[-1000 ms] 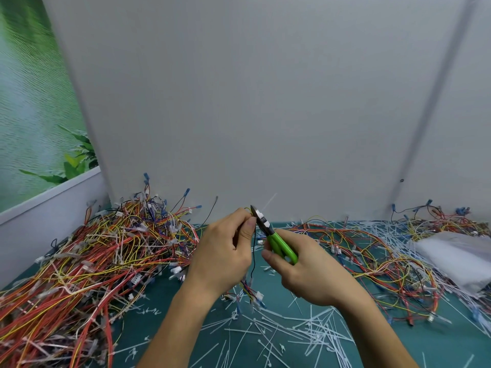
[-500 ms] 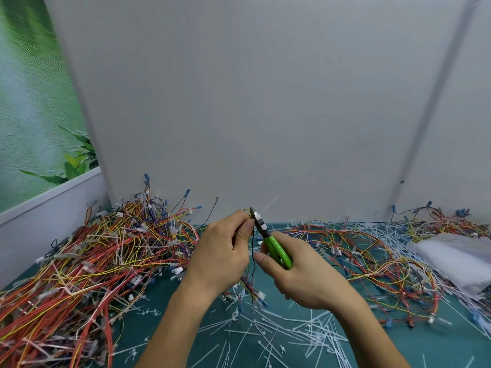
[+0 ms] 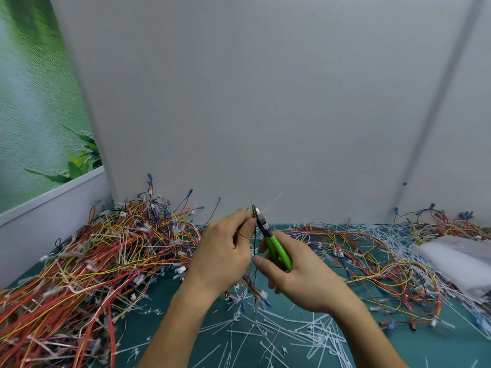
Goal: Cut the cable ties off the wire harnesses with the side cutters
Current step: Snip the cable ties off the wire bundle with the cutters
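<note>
Step in hand: a cut on one tie. The left hand (image 3: 225,251) pinches a thin wire harness (image 3: 254,286) between thumb and fingers, its wires hanging towards 6 o'clock above the desk (image 3: 398,349). The right hand (image 3: 300,274) has its fingers wrapped round the green handles of the side cutters (image 3: 276,248), whose nose points to 11 o'clock and meets the harness at the left fingertips. A white cable tie (image 3: 271,203) tail projects from there towards 1 o'clock. Whether the blades have bitten cannot be told. Next move, as judged: squeeze on the tie only, clear of wires and thumb. A harness pile (image 3: 106,256) lies at 9 o'clock; severed ties (image 3: 279,338) litter 6 o'clock
</note>
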Tool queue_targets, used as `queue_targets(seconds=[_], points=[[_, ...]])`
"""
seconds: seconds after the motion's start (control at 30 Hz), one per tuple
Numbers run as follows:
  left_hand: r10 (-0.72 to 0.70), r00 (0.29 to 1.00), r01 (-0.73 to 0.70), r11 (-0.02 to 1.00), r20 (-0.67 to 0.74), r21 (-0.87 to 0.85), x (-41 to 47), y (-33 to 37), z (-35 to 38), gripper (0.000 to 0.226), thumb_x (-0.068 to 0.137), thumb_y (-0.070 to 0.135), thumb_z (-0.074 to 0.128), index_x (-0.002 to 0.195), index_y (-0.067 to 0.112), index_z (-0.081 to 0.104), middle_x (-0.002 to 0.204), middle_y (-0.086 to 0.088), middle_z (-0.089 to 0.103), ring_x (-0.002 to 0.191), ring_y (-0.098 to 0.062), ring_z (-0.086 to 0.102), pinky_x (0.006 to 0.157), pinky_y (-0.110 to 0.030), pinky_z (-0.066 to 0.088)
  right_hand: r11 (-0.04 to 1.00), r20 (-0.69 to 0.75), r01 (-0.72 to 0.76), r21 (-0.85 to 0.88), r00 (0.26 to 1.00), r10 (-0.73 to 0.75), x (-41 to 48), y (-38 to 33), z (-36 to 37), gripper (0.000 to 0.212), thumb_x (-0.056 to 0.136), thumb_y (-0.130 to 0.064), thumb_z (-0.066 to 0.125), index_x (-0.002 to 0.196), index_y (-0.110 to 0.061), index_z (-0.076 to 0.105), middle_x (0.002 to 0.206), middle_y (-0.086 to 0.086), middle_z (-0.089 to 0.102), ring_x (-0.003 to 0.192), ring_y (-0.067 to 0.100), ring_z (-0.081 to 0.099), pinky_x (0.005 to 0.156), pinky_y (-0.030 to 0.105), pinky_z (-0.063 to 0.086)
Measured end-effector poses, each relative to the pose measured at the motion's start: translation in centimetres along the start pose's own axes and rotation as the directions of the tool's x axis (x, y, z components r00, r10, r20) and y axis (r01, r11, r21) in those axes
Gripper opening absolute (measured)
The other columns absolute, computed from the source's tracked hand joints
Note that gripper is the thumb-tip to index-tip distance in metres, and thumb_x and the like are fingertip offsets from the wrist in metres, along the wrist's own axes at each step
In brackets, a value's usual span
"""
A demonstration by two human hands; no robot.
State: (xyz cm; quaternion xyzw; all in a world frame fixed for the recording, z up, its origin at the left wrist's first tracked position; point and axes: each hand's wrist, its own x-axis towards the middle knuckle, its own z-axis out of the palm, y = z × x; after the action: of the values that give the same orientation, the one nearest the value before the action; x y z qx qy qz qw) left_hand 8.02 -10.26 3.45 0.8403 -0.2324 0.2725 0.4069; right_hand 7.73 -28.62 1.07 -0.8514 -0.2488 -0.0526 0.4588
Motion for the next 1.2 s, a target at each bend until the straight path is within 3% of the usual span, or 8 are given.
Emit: queue_targets(seconds=[0.13, 0.23, 0.33, 0.53, 0.73, 0.83, 1.0, 1.2], points=[[-0.003, 1.000, 0.003, 0.999, -0.001, -0.044, -0.01, 0.20, -0.15, 0.030, 0.106, 0.035, 0.048, 0.081, 0.051, 0.051, 0.067, 0.006, 0.054, 0.053, -0.010, 0.044, 0.046, -0.021, 0.030, 0.999, -0.050, 0.031, -0.033, 0.998, -0.032, 0.03, 0.07, 0.39, 0.020, 0.098, -0.049, 0.064, 0.092, -0.033, 0.054, 0.074, -0.002, 0.063, 0.063, 0.017, 0.060, 0.065, 0.044, 0.057], [0.001, 1.000, -0.002, 0.998, -0.008, -0.064, -0.06, 0.45, -0.25, 0.031, 0.105, 0.034, 0.049, 0.082, 0.053, 0.053, 0.068, 0.004, 0.055, 0.054, -0.014, 0.048, 0.046, -0.023, 0.032, 0.997, -0.087, 0.053, -0.060, 0.994, -0.059, 0.14, 0.20, 0.36, 0.023, 0.098, -0.048, 0.064, 0.087, -0.031, 0.054, 0.068, -0.009, 0.056, 0.057, 0.009, 0.047, 0.060, 0.035, 0.046], [0.009, 0.999, -0.011, 0.998, -0.036, -0.064, -0.13, 0.64, -0.22, 0.029, 0.105, 0.032, 0.051, 0.081, 0.047, 0.053, 0.068, 0.003, 0.056, 0.054, -0.013, 0.048, 0.046, -0.018, 0.031, 0.995, -0.098, 0.072, -0.064, 0.992, -0.078, 0.13, 0.04, 0.31, 0.023, 0.098, -0.049, 0.064, 0.087, -0.032, 0.054, 0.069, -0.007, 0.057, 0.058, 0.008, 0.046, 0.059, 0.030, 0.043], [0.002, 0.999, -0.004, 0.998, -0.034, -0.063, -0.17, 0.53, -0.05, 0.023, 0.105, 0.031, 0.052, 0.083, 0.037, 0.056, 0.068, 0.004, 0.056, 0.052, -0.008, 0.046, 0.047, -0.015, 0.031, 0.999, -0.015, 0.045, -0.011, 0.999, -0.045, 0.04, -0.10, 0.15, 0.023, 0.095, -0.056, 0.064, 0.099, -0.035, 0.054, 0.080, 0.001, 0.066, 0.069, 0.019, 0.064, 0.072, 0.047, 0.058], [0.022, 0.999, -0.025, 0.997, -0.032, -0.076, -0.10, 0.89, -0.15, 0.030, 0.105, 0.030, 0.052, 0.081, 0.047, 0.052, 0.067, 0.002, 0.055, 0.053, -0.015, 0.047, 0.046, -0.016, 0.029, 0.996, -0.088, 0.063, -0.058, 0.994, -0.068, 0.15, 0.09, -0.02, 0.022, 0.100, -0.043, 0.063, 0.089, -0.027, 0.054, 0.071, -0.005, 0.056, 0.060, 0.011, 0.047, 0.063, 0.042, 0.048], [0.016, 0.999, -0.018, 0.998, -0.038, -0.063, -0.12, 0.82, -0.04, 0.028, 0.105, 0.029, 0.052, 0.081, 0.042, 0.053, 0.064, 0.000, 0.053, 0.054, -0.018, 0.047, 0.046, -0.021, 0.030, 0.997, -0.081, 0.052, -0.056, 0.995, -0.056, 0.08, 0.05, -0.10, 0.021, 0.099, -0.043, 0.064, 0.087, -0.029, 0.054, 0.070, -0.004, 0.057, 0.061, 0.015, 0.051, 0.063, 0.041, 0.049], [0.004, 1.000, -0.006, 0.998, -0.030, -0.069, -0.12, 0.62, -0.06, 0.029, 0.105, 0.028, 0.052, 0.078, 0.037, 0.051, 0.067, 0.001, 0.053, 0.053, -0.015, 0.045, 0.047, -0.016, 0.029, 1.000, -0.024, 0.016, 0.005, 1.000, -0.016, 0.05, 0.00, 0.30, 0.016, 0.097, -0.044, 0.065, 0.094, -0.033, 0.054, 0.075, 0.004, 0.064, 0.068, 0.028, 0.063, 0.071, 0.047, 0.057], [0.033, 0.999, -0.034, 0.997, -0.032, -0.063, -0.13, 0.85, -0.03, 0.027, 0.104, 0.033, 0.050, 0.080, 0.045, 0.051, 0.067, 0.001, 0.055, 0.055, -0.018, 0.048, 0.046, -0.022, 0.031, 0.997, -0.076, 0.052, -0.049, 0.996, -0.056, 0.25, 0.45, -0.20, 0.017, 0.100, -0.039, 0.064, 0.093, -0.026, 0.057, 0.069, -0.008, 0.055, 0.057, 0.009, 0.047, 0.061, 0.035, 0.047]])
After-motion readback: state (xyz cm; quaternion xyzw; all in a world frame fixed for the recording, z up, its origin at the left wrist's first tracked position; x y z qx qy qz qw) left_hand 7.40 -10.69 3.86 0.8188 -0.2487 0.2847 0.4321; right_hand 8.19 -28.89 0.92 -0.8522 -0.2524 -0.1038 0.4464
